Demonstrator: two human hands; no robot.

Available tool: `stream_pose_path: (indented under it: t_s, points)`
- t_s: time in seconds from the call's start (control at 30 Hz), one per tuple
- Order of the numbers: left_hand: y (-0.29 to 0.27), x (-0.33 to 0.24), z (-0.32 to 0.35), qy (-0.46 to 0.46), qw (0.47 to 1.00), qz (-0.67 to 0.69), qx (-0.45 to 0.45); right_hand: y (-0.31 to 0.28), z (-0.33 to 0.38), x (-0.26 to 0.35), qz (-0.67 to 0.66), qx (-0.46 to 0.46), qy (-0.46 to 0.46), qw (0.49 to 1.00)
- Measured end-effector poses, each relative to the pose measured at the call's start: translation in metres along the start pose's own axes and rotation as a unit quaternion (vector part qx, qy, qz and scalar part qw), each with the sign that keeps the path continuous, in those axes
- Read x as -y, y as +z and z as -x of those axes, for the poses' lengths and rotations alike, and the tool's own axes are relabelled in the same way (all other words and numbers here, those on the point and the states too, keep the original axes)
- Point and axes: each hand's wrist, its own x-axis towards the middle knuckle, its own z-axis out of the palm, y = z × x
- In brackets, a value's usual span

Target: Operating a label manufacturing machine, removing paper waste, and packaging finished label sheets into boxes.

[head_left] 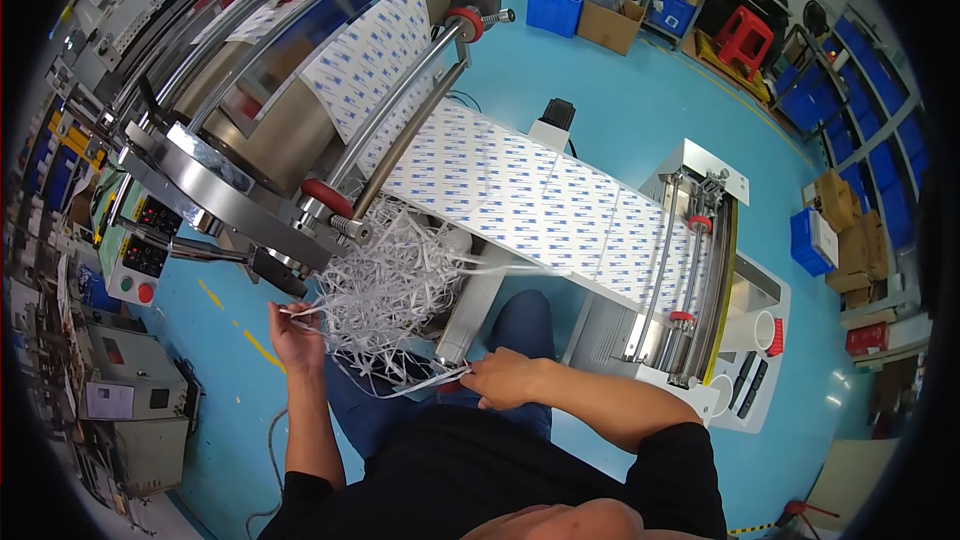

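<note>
Below centre, the left hand [297, 342] and right hand [508, 378] pinch strands of a tangled, paper-like white strip heap [390, 290]; I'd guess light, limp, easily torn, best gripped bunched.

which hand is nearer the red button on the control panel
Left. The left hand is right of the red button; the right hand is much farther right.
</note>
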Motion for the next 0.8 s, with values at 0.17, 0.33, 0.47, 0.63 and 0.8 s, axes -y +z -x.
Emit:
stream_pose_path:
  t_s: [0.17,0.33,0.47,0.63,0.8]
  points:
    - [-0.038,-0.021,-0.017,0.044,0.996,0.011,-0.075,-0.003,0.002,0.003,-0.001,0.015,0.007,1.0]
    - [-0.112,-0.047,-0.049,0.106,0.973,-0.08,-0.19,0.001,0.001,0.003,0.006,0.015,0.011,1.0]
    - [-0.169,-0.071,-0.062,0.005,0.935,-0.296,-0.196,0.0,0.0,0.005,0.011,0.019,0.007,1.0]
    - [-0.163,-0.086,-0.074,0.002,0.779,-0.614,-0.128,0.005,0.001,0.002,-0.011,-0.027,0.018,0.999]
    - [-0.189,-0.129,-0.071,0.167,0.625,-0.749,-0.142,0.001,-0.002,0.006,0.006,-0.024,-0.003,1.0]
